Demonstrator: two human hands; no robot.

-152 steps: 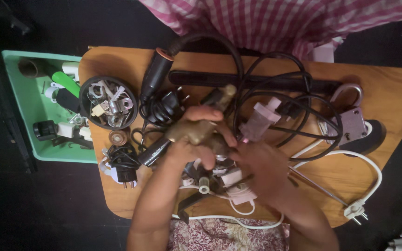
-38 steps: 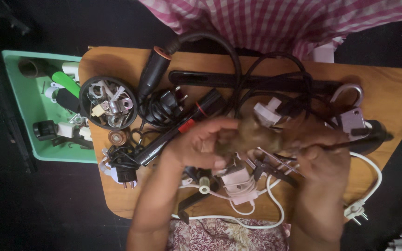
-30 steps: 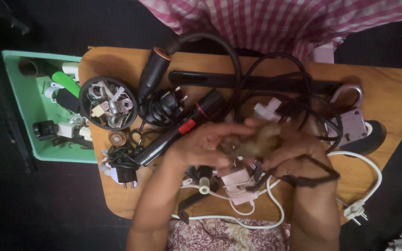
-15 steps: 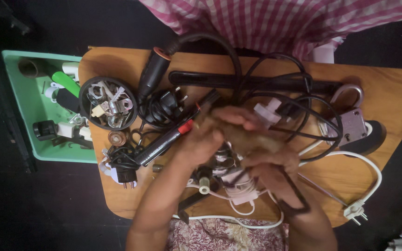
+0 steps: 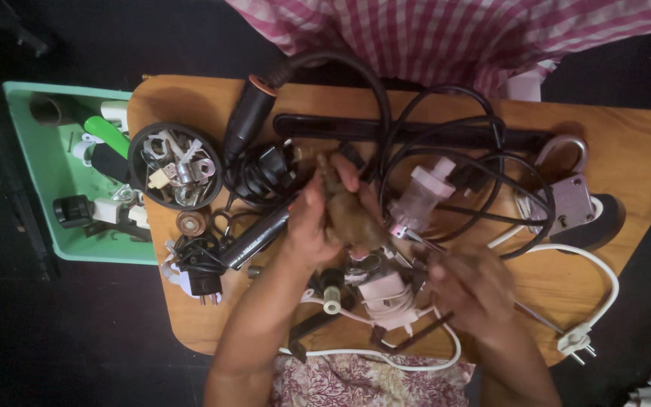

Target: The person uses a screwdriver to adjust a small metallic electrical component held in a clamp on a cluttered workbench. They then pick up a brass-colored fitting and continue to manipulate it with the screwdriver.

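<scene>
**Hands over a cluttered wooden table**

At the centre of the frame the left hand (image 5: pixel 325 215) is curled around a brown lump (image 5: pixel 352 218) (too blurred to tell its kind), fingers closed on it. Lower right, the right hand (image 5: pixel 469 290) grips thin black pliers (image 5: pixel 423 332), just beside a white cable (image 5: pixel 386 354). A round bowl of metal parts (image 5: pixel 175 166) sits upper left on the table (image 5: pixel 642 151).
</scene>
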